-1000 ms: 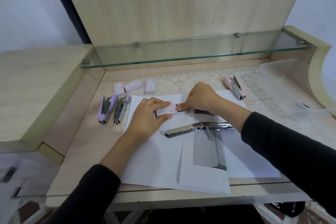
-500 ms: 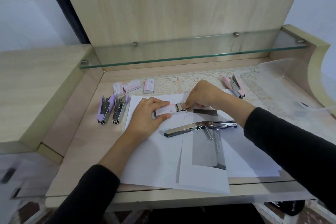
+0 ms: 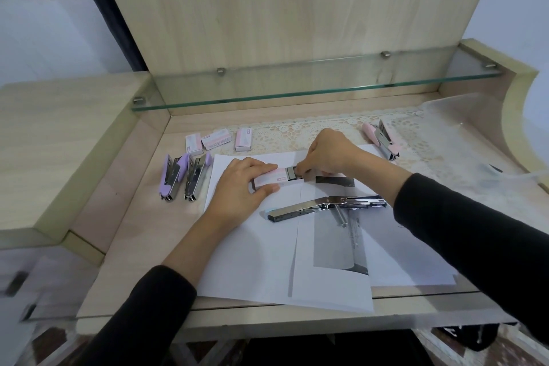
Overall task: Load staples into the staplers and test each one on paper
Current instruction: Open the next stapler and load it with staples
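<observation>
The staples [image 3: 291, 173] now show further out of the box [image 3: 269, 180] than a second ago. The left hand [image 3: 242, 184] grips the box on the paper [image 3: 252, 261], toward the table's back edge, and the right hand [image 3: 329, 154] pinches the staples. The open stapler [image 3: 323, 206] just in front probably gets loaded next.

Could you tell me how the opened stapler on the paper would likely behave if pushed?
The opened stapler looks mostly metal, so probably heavy for its size. Lying splayed flat, it shouldn't roll; pushed, it may drag the loose paper along.
</observation>
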A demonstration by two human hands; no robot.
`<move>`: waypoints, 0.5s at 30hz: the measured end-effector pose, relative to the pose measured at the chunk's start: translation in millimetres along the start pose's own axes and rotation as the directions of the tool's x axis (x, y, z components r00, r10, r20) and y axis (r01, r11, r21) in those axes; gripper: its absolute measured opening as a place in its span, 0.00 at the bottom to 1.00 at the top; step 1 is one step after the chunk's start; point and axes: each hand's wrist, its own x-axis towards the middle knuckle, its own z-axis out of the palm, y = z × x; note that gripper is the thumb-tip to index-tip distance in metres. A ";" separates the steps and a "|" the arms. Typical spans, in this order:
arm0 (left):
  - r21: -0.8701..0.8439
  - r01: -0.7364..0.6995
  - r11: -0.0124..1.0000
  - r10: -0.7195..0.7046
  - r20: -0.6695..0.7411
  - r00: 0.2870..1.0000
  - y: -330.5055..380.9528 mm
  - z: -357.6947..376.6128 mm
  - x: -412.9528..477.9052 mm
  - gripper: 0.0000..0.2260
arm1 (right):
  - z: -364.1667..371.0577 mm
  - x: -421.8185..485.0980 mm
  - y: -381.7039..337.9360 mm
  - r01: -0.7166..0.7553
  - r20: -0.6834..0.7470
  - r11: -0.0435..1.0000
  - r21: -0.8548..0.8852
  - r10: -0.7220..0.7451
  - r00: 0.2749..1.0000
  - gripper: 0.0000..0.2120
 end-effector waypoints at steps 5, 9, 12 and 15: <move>-0.013 0.000 1.000 0.000 -0.003 1.000 -0.6 0.6 0.1 0.16 | -1.0 0.7 -9.8 -0.067 0.027 0.994 -0.089 0.070 0.997 0.16; -0.012 0.001 1.000 -0.002 -0.006 1.000 -0.5 0.4 -0.2 0.16 | -1.4 3.2 -10.2 -0.085 0.071 0.996 -0.039 0.087 0.994 0.20; -0.006 -0.003 1.000 0.003 -0.002 1.000 -0.8 0.9 -0.2 0.16 | -5.4 2.6 -9.0 -0.097 0.135 0.995 -0.025 0.100 0.986 0.13; 0.000 -0.007 1.000 0.007 -0.005 1.000 -1.9 1.0 0.5 0.16 | -10.0 1.3 -5.5 -0.101 0.130 0.995 -0.007 0.101 0.986 0.05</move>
